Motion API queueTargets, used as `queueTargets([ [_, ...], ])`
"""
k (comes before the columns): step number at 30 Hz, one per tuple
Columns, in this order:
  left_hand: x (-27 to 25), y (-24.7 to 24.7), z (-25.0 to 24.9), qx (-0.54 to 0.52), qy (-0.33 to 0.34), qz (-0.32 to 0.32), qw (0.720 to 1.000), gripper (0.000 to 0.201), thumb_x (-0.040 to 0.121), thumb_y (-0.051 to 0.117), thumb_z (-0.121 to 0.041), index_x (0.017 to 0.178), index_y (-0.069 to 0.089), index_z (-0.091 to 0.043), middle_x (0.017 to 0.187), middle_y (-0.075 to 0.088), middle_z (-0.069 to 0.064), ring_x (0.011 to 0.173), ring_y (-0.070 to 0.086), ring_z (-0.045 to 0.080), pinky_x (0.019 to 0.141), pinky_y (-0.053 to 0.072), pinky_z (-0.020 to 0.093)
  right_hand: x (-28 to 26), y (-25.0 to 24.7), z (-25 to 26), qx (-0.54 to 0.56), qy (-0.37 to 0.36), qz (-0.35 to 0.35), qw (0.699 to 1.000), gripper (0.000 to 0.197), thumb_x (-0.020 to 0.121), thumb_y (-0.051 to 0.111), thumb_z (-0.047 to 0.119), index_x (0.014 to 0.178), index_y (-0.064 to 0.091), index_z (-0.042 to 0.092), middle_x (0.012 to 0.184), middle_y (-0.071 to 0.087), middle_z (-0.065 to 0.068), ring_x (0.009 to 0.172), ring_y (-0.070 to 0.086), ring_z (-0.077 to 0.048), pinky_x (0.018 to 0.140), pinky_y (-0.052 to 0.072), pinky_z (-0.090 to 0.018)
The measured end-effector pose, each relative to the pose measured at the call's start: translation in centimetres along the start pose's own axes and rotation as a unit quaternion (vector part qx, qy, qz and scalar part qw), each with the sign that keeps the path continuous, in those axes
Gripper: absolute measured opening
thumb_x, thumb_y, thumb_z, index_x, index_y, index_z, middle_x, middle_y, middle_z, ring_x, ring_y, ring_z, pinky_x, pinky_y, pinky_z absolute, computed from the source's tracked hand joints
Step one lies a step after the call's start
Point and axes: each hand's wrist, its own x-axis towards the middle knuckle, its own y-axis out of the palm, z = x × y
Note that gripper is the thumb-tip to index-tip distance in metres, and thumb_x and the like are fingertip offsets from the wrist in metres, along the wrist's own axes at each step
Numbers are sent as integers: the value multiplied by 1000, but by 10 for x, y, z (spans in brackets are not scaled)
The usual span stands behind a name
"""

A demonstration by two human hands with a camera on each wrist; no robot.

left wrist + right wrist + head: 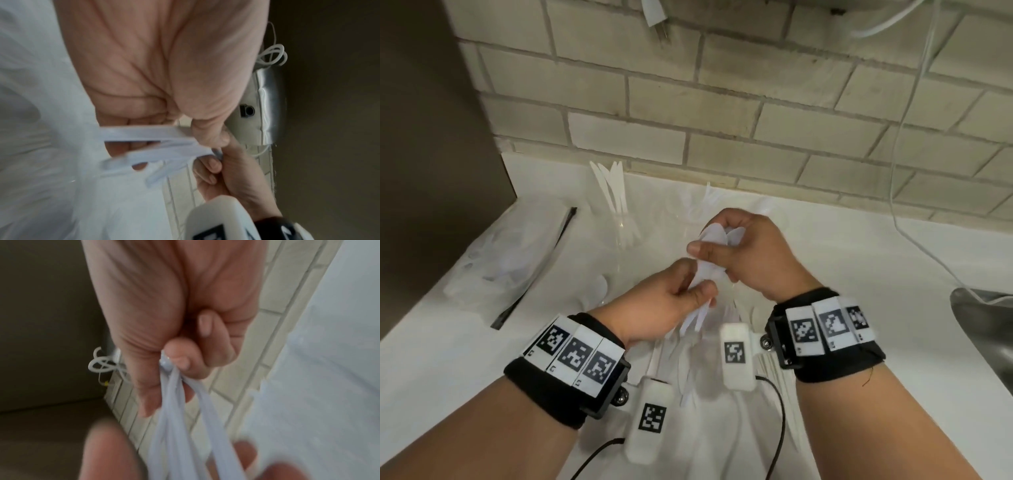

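A bundle of white plastic spoons (pixel 715 240) is being held in the air above the white counter (pixel 859 274), between both hands. The right hand (pixel 753 253) is curling its fingers round the bowl ends, while the left hand (pixel 654 308) is pinching the handles between thumb and fingers. The handles are fanning out below the left hand, so the person seems to be squaring up the bundle before sorting it away. The next move is probably calling for one hand to take the whole bundle and lower it, handles down, into a clear cup. One clear cup (pixel 625 233) at the back is already holding knives. A second one just behind the hands is too faint to read. More loose cutlery (pixel 688 370) is lying on the counter beneath the wrists. A plastic bag (pixel 493 260) is lying to the left and a sink (pixel 983 329) is opening at the right edge. Room is lying straight ahead, though the tiled wall (pixel 756 102) is closing in behind the cups.
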Motion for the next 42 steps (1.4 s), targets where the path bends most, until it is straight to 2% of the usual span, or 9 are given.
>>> queueTargets([
  [3,4,-13,12,-39,-36,-107,993,60,83,49,-63,131,43,-29,116,60,-8,110,58,9,102,44,34,13,-37,12,-3,-22,-121,992,25,74,82,20,74,58,15,59,61,-1,36,46,-9,36,38,-18],
  [5,4,-19,19,-30,-53,-151,987,41,82,58,-56,114,54,-31,111,63,-6,104,62,12,97,48,35,25,-63,19,-32,-49,-216,975,26,74,82,26,74,56,22,66,63,-3,42,53,-12,38,43,-20],
  [7,3,-20,21,37,-59,-150,986,8,90,60,-32,97,61,-31,100,64,-12,94,62,8,83,49,21,40,-81,20,-57,-77,-288,953,27,75,80,32,74,54,29,75,65,-2,56,61,-18,44,46,-22],
  [11,3,-10,23,194,-80,-67,976,21,83,69,-30,102,61,-30,102,59,-14,85,56,-2,67,39,9,69,-88,8,-134,-81,-347,925,22,80,74,34,88,58,20,78,58,9,74,56,-12,58,43,-12],
  [20,-10,11,24,332,-128,105,929,54,75,74,-32,123,50,-35,113,51,-10,93,56,7,83,50,23,103,-66,-46,-276,70,-204,937,40,80,73,38,107,61,11,99,63,-4,98,61,-25,74,43,-26],
  [27,-8,11,26,309,-93,58,945,44,81,67,-19,122,54,-29,120,55,-10,91,52,3,86,43,16,101,-65,-42,-278,108,-171,939,79,69,79,50,133,44,21,121,63,-5,102,65,-26,88,52,-32],
  [33,-10,13,25,341,-97,53,934,39,82,65,-20,119,55,-31,112,57,-9,104,54,9,90,44,20,54,-87,-24,-346,82,-241,903,43,82,70,30,114,59,4,116,63,-13,107,60,-28,82,44,-26],
  [38,-12,25,20,383,-91,92,914,46,85,63,-27,128,51,-31,125,54,-3,113,53,15,95,43,25,1,-80,-65,-421,266,-9,867,34,81,71,27,107,68,6,108,67,-12,100,63,-29,91,53,-38],
  [42,-12,35,19,397,-87,117,906,48,86,62,-30,132,48,-28,133,51,-3,119,51,15,98,41,25,-26,-65,-82,-447,259,103,850,44,89,63,21,133,57,21,140,50,-5,127,49,-23,104,37,-27],
])
